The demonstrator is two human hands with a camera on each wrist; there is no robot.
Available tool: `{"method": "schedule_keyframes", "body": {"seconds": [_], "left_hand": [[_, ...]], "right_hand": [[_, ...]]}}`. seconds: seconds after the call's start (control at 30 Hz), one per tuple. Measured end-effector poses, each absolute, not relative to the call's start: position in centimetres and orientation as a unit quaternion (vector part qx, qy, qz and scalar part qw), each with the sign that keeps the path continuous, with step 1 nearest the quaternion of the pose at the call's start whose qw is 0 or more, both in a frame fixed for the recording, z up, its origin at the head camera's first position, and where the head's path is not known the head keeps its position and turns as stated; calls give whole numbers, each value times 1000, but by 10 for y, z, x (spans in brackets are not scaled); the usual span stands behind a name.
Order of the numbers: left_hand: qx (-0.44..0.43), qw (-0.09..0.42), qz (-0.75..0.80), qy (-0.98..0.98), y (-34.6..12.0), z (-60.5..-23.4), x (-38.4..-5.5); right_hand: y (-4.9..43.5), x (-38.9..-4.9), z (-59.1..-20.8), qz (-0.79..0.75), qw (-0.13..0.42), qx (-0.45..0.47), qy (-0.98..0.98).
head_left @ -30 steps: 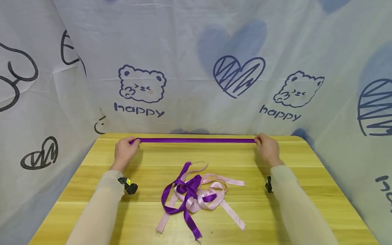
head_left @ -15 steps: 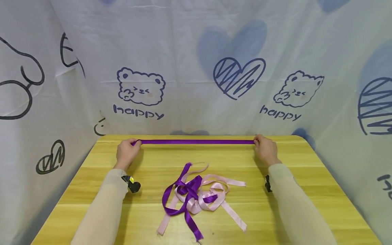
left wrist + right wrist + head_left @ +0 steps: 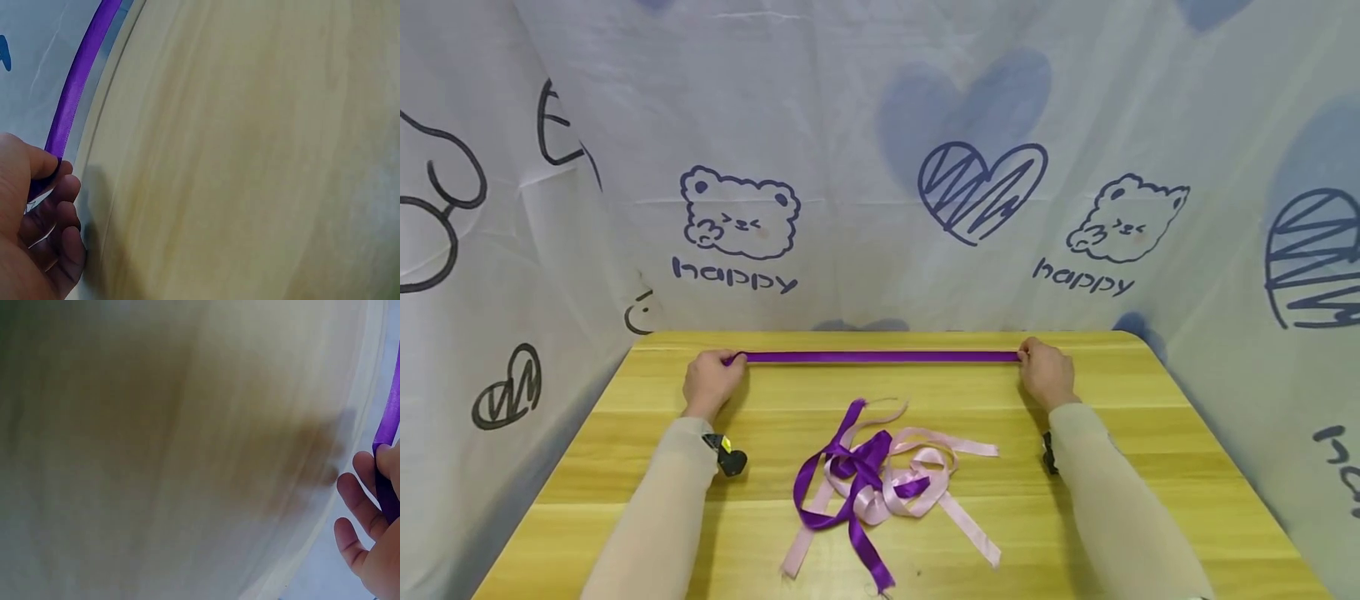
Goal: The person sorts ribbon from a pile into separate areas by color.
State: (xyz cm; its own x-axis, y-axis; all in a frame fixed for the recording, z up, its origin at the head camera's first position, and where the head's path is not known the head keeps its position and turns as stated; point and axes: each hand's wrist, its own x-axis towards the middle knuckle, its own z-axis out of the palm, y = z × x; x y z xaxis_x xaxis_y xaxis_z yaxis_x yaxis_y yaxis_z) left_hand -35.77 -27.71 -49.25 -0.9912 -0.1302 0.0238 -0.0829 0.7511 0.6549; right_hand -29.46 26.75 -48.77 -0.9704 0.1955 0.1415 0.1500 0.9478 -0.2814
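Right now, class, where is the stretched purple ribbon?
In the head view, the stretched purple ribbon spans from left grip to right grip, beyond the tangled ribbons, near the table's far edge.

The right hand [image 3: 378, 553] pinched a purple ribbon [image 3: 390, 415], one stretch running up from the grip and another passing below it past the fingers. Left of the grip spread the wooden tabletop [image 3: 156, 456], with a blurred shadow [image 3: 315, 450] near the fingertips.
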Motion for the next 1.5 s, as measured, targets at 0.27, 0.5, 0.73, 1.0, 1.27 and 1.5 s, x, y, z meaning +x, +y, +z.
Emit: {"method": "schedule_keyframes", "body": {"seconds": [0.27,0.5,0.73,1.0,1.27,1.5], "left_hand": [[69,27,-327,-942,-279,-499,-358],[79,27,-317,-945,-276,-499,-357],[83,24,-316,-945,-277,-502,-357],[91,19,-312,-946,-278,-503,-358],[100,15,-307,-946,-280,-500,-359],[113,-9,-313,-943,-279,-495,-358]], "right_hand": [[266,-295,-488,132,63,-100,-984],[266,-297,-490,127,62,-106,-984],[267,-299,-492,135,59,-109,-983],[267,-298,-490,138,46,-120,-982],[269,-295,-489,154,54,-132,-978],[270,-292,-487,173,54,-142,-973]]}}
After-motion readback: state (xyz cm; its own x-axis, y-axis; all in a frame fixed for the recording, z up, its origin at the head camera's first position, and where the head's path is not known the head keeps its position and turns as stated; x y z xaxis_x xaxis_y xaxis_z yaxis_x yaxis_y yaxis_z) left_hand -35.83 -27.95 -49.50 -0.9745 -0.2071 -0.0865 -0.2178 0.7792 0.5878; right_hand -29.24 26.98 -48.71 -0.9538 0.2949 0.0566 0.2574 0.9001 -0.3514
